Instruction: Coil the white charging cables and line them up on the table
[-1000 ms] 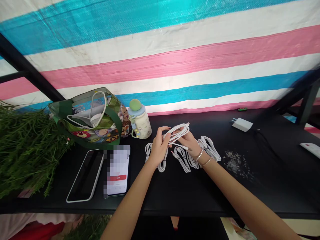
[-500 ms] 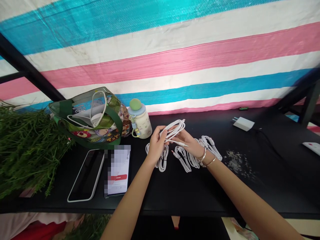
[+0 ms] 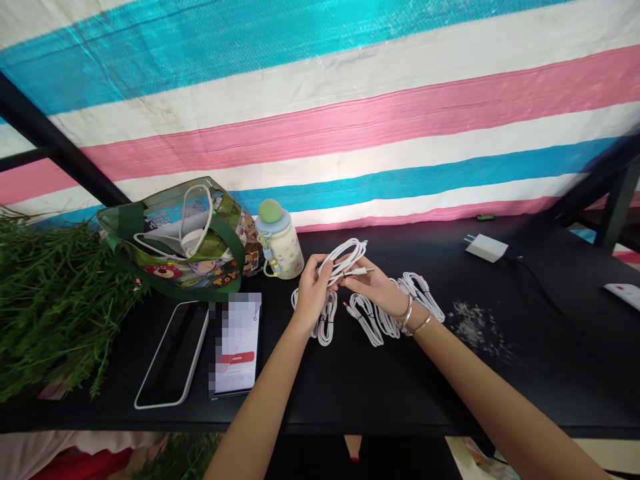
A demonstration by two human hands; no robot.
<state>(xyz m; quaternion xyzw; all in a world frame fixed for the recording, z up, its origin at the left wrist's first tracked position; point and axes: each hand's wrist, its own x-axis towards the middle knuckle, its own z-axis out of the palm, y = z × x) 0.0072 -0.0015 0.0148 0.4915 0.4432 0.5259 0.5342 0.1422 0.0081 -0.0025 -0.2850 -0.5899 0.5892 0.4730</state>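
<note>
A coiled white charging cable (image 3: 345, 259) is held up above the black table (image 3: 380, 393). My left hand (image 3: 313, 293) grips the coil's left side. My right hand (image 3: 373, 287) pinches the cable near its metal-tipped plug (image 3: 363, 271), which points to the right. Below my hands lie several other bundled white cables: one (image 3: 325, 321) under my left hand, one (image 3: 365, 320) under my right palm and one (image 3: 421, 295) beyond my right wrist. Part of each bundle is hidden by my hands. Two metal bangles (image 3: 415, 317) circle my right wrist.
To the left stand a clear green-trimmed cartoon bag (image 3: 170, 240) and a bottle with a green top (image 3: 279, 247). A white-cased phone (image 3: 175, 353), a lit phone (image 3: 236, 347) and leafy greens (image 3: 55, 307) lie nearby. A white charger (image 3: 486, 248) and scattered debris (image 3: 475, 327) sit right.
The cable's plug end has risen and now points right instead of lying lower across my right hand. My hands have drawn slightly closer together, and the coil sits a little lower.
</note>
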